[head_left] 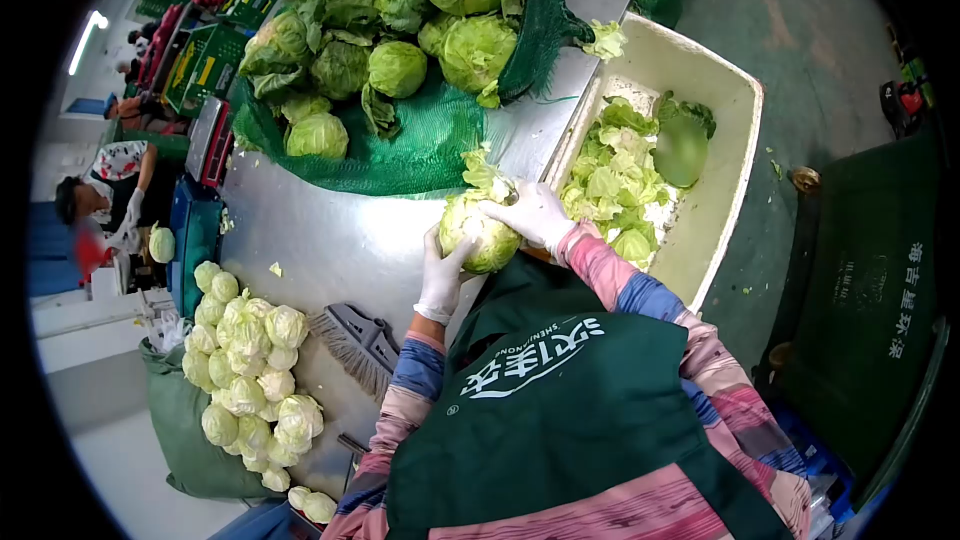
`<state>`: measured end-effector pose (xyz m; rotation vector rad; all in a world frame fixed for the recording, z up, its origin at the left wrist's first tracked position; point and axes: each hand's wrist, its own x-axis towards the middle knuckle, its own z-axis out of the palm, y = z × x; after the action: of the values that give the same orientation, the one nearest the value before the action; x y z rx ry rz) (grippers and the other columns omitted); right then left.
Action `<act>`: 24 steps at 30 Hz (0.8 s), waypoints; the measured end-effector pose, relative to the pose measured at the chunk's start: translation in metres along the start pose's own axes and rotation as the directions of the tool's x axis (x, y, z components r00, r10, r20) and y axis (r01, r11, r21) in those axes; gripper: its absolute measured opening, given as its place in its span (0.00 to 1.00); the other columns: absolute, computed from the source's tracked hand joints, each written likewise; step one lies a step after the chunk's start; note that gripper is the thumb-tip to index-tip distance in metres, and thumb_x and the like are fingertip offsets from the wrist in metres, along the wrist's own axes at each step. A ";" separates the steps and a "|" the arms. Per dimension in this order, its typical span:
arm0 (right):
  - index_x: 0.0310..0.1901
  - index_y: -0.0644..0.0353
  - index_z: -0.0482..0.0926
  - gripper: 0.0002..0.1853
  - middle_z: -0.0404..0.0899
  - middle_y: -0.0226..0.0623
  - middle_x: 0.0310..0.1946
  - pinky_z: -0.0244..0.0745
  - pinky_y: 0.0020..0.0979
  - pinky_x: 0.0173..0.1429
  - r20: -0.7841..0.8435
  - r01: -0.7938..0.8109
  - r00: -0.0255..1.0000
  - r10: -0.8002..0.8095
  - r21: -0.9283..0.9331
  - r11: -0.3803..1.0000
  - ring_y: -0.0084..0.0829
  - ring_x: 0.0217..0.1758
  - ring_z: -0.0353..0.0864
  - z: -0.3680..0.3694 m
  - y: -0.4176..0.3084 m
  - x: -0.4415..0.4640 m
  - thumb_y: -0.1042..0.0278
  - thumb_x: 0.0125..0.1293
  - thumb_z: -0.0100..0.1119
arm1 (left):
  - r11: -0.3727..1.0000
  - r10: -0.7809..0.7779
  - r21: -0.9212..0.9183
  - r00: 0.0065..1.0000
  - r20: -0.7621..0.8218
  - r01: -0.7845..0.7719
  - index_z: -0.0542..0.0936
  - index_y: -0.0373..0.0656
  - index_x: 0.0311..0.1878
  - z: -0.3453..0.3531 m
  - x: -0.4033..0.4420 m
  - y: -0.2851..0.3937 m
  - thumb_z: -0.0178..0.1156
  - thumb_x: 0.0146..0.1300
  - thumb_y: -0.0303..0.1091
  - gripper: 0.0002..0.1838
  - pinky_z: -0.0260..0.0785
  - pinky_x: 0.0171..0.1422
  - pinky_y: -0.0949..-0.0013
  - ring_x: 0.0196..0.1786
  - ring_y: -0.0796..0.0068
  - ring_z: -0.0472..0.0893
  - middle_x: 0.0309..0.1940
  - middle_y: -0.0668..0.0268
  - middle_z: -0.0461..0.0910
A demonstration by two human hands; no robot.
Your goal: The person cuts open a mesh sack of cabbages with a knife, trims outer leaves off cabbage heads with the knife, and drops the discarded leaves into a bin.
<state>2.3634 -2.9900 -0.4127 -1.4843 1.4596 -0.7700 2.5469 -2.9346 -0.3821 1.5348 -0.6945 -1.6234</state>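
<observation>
A pale green cabbage point(484, 236) is held between my two gloved hands over the table's near edge. My left hand point(440, 275) wraps round its left side. My right hand point(535, 215) grips its upper right side, where a loose leaf point(481, 170) sticks up. Beyond it, a green mesh bag point(420, 155) lies open with several untrimmed cabbages point(397, 69) on it. Right of my hands stands a white bin point(735, 140) holding loose leaves point(607, 175).
Trimmed cabbages point(245, 340) are piled at the left of the metal table point(320, 225), beside a grey brush point(357, 340). A co-worker point(115, 190) stands at the far left near a blue scale point(195, 240). A large dark green bin point(870, 290) stands at the right.
</observation>
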 end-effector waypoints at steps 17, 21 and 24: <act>0.70 0.48 0.61 0.32 0.81 0.55 0.31 0.77 0.45 0.38 -0.179 0.457 0.809 -0.560 -0.407 0.791 0.52 0.35 0.82 -0.019 0.019 -0.014 0.42 0.70 0.48 | 0.978 0.153 0.115 0.977 0.152 -0.171 0.57 0.37 0.70 0.005 0.010 0.002 0.71 0.52 0.25 0.44 0.69 0.65 0.65 0.61 0.65 0.73 0.63 0.54 0.67; 0.71 0.52 0.59 0.34 0.82 0.49 0.30 0.76 0.45 0.37 0.286 0.417 0.907 -0.309 -0.505 0.756 0.50 0.30 0.82 -0.047 -0.014 -0.024 0.40 0.71 0.41 | 0.970 0.144 0.171 0.976 0.161 -0.172 0.65 0.32 0.62 0.010 0.022 0.009 0.70 0.53 0.28 0.34 0.71 0.60 0.68 0.54 0.70 0.77 0.54 0.57 0.75; 0.70 0.52 0.62 0.34 0.82 0.50 0.29 0.76 0.45 0.36 0.315 0.385 0.917 -0.246 -0.532 0.754 0.49 0.30 0.82 -0.044 -0.014 -0.019 0.38 0.70 0.40 | 0.953 0.183 0.209 0.966 0.181 -0.220 0.67 0.33 0.59 0.014 0.024 0.011 0.70 0.54 0.29 0.31 0.72 0.58 0.69 0.51 0.72 0.78 0.50 0.59 0.77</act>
<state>2.3275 -2.9800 -0.3786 -2.2632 1.3408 -0.3156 2.5358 -2.9622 -0.3853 1.4460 -1.1231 -1.5640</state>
